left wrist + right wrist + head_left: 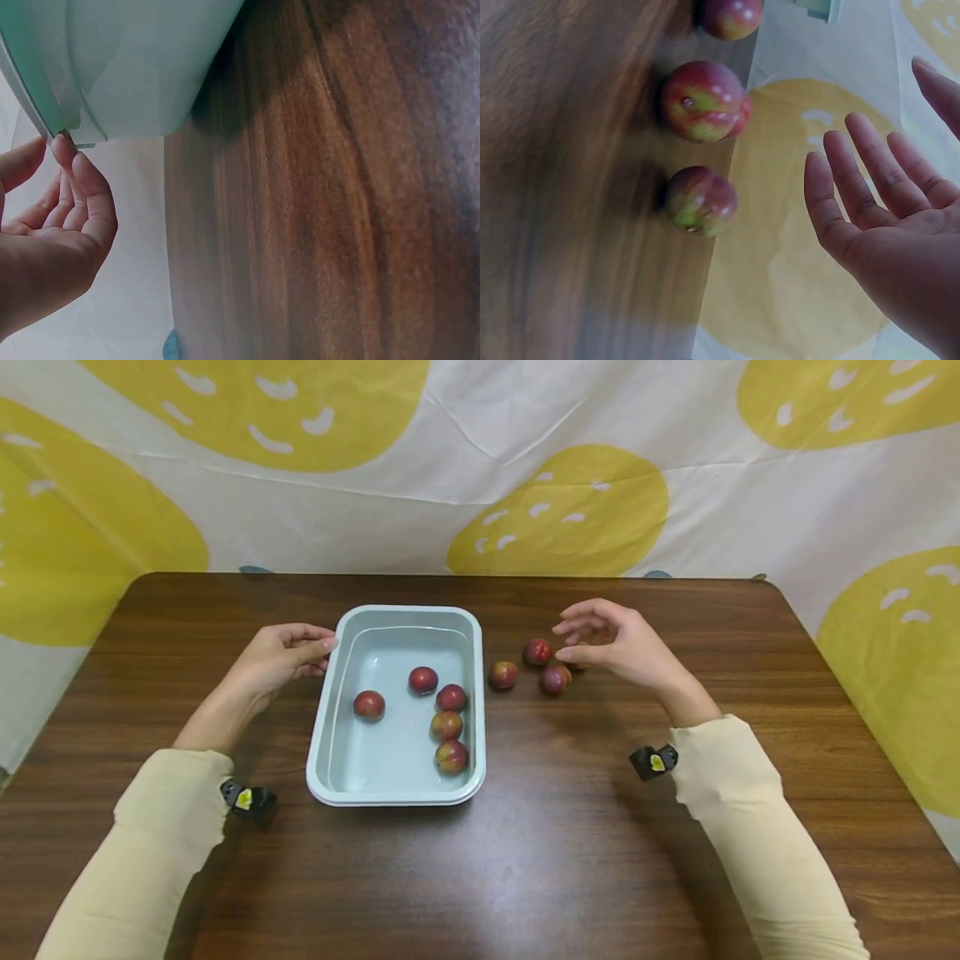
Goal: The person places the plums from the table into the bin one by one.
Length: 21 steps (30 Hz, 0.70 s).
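A pale blue plastic tray [397, 785] lies on the table, with several red and yellowish plums [446, 726] in it, most along its right side. My left hand [281, 656] pinches the tray's left rim near the far corner; in the left wrist view the thumb and fingertips meet at the rim [37, 124]. Right of the tray sits a small group of plums [537, 652]. My right hand [618, 643] hovers over the right end of that group, fingers spread and nothing between them. It partly hides one plum [581, 665].
The dark wooden table [555, 860] runs back to a white cloth [360, 518] with yellow printed shapes. One plum [502, 675] lies close beside the tray's right wall. A small black camera is worn on each wrist.
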Tool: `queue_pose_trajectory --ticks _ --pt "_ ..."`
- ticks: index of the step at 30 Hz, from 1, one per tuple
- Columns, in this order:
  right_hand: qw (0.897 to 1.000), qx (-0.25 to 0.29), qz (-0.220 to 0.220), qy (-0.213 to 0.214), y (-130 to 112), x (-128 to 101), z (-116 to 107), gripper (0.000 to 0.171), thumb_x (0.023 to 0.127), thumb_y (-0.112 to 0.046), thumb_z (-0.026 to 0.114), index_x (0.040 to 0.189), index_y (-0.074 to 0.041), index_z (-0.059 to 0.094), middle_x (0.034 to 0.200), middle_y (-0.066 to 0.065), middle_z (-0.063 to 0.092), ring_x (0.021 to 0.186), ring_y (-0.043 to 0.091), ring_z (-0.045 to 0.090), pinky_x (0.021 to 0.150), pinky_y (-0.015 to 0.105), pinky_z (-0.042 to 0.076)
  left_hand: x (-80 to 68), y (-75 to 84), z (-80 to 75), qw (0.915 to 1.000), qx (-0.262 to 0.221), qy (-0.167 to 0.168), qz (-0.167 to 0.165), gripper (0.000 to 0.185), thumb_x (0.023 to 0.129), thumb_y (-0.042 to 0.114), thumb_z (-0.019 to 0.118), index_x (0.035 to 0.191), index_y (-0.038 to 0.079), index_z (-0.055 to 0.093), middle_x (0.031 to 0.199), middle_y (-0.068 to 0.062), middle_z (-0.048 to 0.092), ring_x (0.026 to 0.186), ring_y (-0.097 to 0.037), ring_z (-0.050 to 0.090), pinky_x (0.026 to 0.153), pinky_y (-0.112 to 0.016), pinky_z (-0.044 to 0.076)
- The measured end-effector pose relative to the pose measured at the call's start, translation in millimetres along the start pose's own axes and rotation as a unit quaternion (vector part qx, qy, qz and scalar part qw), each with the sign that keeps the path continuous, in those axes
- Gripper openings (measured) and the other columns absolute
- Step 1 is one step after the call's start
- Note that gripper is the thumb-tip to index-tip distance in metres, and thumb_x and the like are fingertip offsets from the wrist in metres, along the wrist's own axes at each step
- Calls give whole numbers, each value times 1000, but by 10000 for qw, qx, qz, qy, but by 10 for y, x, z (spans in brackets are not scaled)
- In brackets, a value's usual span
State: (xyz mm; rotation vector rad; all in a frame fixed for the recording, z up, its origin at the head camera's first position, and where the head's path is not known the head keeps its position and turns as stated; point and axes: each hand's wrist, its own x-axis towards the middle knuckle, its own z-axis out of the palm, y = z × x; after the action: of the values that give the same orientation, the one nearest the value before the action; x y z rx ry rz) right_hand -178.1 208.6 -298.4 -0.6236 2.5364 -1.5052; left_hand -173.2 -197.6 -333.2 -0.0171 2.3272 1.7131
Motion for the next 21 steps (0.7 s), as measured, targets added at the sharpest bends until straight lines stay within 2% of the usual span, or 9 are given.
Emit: queue_pose_trajectory --ticks 9,21 --pt "9998 -180 56 -25 158 -60 3 41 79 -5 71 115 3 54 106 21 62 86 14 59 70 23 48 -8 6 -8 9999 108 -6 -40 40 91 20 57 117 -11 51 90 -4 59 74 -10 58 75 -27 52" --pt "9994 -215 261 40 379 -116 55 44 75 -5 74 113 5 54 105 23 61 81 14 59 69 23 48 -10 10 -6 10000 80 -5 -13 40 91 19 57 116 -12 51 89 -4 60 74 -10 58 72 -23 52"
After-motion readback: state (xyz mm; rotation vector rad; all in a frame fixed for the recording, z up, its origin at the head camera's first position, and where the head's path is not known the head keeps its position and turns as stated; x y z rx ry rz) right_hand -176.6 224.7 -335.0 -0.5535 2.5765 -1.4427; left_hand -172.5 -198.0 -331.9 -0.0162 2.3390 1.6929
